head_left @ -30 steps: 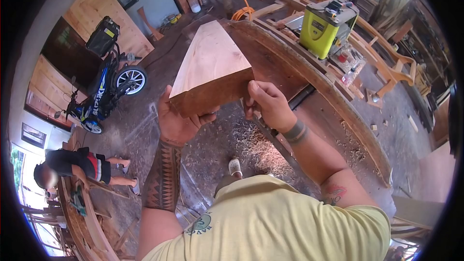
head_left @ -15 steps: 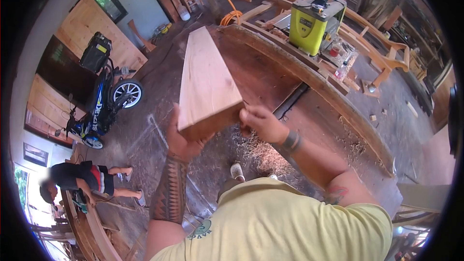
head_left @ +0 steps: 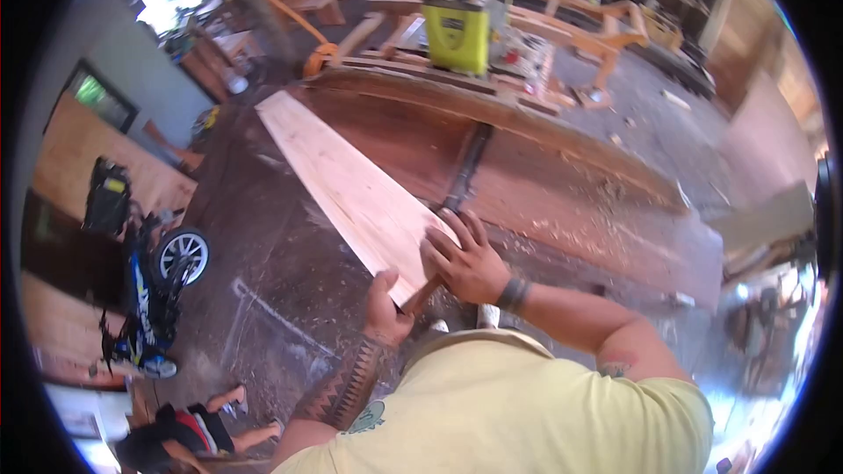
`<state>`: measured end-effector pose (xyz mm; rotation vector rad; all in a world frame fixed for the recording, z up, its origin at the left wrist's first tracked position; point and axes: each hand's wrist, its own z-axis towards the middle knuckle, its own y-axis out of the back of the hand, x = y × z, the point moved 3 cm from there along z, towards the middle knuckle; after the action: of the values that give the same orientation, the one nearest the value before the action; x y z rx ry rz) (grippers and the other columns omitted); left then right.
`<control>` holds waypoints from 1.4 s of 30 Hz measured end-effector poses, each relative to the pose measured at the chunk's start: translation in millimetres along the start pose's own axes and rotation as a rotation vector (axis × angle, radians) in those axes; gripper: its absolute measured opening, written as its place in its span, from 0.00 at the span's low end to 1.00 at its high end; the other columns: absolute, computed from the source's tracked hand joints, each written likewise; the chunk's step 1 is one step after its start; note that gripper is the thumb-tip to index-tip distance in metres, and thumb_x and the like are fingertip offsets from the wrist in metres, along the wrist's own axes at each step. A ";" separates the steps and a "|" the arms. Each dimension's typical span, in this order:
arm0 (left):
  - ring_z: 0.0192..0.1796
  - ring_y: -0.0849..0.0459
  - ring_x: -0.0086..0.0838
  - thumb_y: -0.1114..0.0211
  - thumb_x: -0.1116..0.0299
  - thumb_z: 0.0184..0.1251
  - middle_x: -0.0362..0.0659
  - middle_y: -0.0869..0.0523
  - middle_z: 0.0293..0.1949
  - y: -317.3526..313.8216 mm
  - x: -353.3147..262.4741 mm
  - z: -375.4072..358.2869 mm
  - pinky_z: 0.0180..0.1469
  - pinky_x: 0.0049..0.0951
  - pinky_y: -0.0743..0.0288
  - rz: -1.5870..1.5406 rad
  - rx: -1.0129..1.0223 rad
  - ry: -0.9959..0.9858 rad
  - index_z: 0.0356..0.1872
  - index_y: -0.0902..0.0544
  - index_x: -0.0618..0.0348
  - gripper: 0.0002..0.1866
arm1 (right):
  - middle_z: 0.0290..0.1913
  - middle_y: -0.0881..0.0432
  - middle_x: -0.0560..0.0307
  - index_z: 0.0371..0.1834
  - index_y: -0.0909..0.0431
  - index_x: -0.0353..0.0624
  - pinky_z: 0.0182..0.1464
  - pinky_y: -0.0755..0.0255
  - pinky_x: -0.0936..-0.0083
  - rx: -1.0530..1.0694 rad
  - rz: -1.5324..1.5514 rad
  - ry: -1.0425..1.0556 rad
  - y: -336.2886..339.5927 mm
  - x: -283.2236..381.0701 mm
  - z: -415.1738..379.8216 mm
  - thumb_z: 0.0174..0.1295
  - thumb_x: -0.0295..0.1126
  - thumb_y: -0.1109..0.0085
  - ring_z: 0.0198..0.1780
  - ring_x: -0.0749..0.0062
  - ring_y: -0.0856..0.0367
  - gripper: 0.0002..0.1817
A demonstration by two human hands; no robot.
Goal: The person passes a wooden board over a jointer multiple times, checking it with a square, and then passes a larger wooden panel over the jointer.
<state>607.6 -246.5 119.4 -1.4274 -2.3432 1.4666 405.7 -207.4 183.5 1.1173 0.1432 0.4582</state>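
Observation:
A long pale wooden board (head_left: pixel 351 189) stretches from my body toward the upper left, its near end between my hands. My left hand (head_left: pixel 386 312) grips the near left corner, thumb on the upper face and the other fingers hidden below. Over the right side of the same end lies my right hand (head_left: pixel 467 259), its fingers spread on the upper face. Beyond the board is a large reddish-brown slab (head_left: pixel 562 202) with wood shavings on it.
A green planer (head_left: pixel 458 35) stands behind the slab among wooden frames (head_left: pixel 571 22). At the left is a motorcycle (head_left: pixel 145 285). Another person (head_left: pixel 189 434) bends at the lower left. An orange hose (head_left: pixel 320 57) hangs near the slab's far corner.
The view has turned right. The board now lies lower and points further left. My right hand has gone from the end's edge to the upper face, fingers spread.

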 end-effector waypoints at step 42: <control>0.51 0.09 0.53 0.21 0.63 0.50 0.52 0.09 0.43 -257.7 203.0 80.9 0.56 0.50 0.16 2.705 0.870 -0.798 0.47 0.17 0.53 0.21 | 0.56 0.10 0.52 0.68 0.22 0.39 0.66 0.19 0.65 0.067 0.786 -0.818 233.6 -195.4 -531.9 0.46 0.22 0.17 0.57 0.64 0.12 0.40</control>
<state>279.0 -194.3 177.9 1.4516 -1.1654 -0.9765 -14.8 235.9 135.0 1.3255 -1.0342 0.6472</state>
